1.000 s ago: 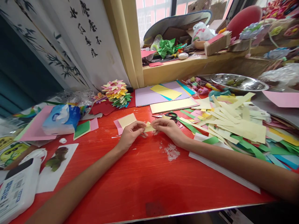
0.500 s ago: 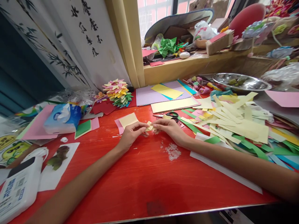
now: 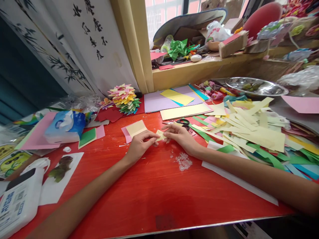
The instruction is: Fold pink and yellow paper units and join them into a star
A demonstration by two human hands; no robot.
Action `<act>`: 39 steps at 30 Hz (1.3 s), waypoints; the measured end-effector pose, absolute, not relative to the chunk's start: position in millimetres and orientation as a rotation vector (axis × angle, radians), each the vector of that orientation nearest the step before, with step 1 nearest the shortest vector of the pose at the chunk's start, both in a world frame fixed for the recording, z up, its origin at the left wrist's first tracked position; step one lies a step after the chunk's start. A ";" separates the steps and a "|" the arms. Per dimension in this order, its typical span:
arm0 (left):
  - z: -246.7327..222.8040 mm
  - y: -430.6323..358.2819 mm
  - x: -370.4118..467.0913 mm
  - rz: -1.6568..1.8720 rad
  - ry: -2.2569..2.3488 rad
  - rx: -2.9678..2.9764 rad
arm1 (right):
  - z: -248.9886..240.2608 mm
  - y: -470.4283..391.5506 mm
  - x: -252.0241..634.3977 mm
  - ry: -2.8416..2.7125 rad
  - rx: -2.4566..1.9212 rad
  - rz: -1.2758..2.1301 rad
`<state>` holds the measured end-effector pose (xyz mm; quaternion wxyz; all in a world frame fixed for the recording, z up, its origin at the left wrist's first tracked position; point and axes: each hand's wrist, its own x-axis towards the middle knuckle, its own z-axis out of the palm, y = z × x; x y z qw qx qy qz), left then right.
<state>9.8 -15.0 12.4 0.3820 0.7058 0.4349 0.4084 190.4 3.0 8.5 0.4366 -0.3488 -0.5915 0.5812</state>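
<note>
Between my two hands, just above the red table (image 3: 149,192), is a small folded piece of pale yellow paper (image 3: 160,134). My left hand (image 3: 143,143) pinches its left side between thumb and fingers. My right hand (image 3: 180,136) has its thumb and fingertips at the paper's right side, the index finger raised a little. Behind my left hand lie cream and pink paper squares (image 3: 136,128). Scissors with black handles (image 3: 183,122) rest just beyond my right hand, their blades partly hidden.
Paper strips (image 3: 249,129) heap at the right, near a metal dish (image 3: 256,87). A folded-paper stack (image 3: 124,99) and purple sheets (image 3: 152,101) lie at the back. A blue tissue pack (image 3: 65,126) sits left. Clear bits (image 3: 183,161) lie near my right forearm.
My right index finger has lifted off the folded paper, and more of the paper's face shows. My left hand keeps its pinch. The view has shifted slightly.
</note>
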 end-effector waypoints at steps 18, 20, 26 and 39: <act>11.6 -13.8 9.2 1.009 1.092 1.807 | 4.3 4.8 189.7 -1.541 -0.827 1.594; 11.1 -13.3 9.1 1.000 1.095 1.792 | 3.8 4.3 189.6 -1.550 -0.827 1.574; 9.8 -11.9 11.0 1.015 1.081 1.706 | 2.5 3.2 189.3 -1.611 -0.819 1.522; 4.7 -8.9 10.4 1.094 1.101 1.687 | 2.9 1.4 189.5 -1.635 -0.849 1.580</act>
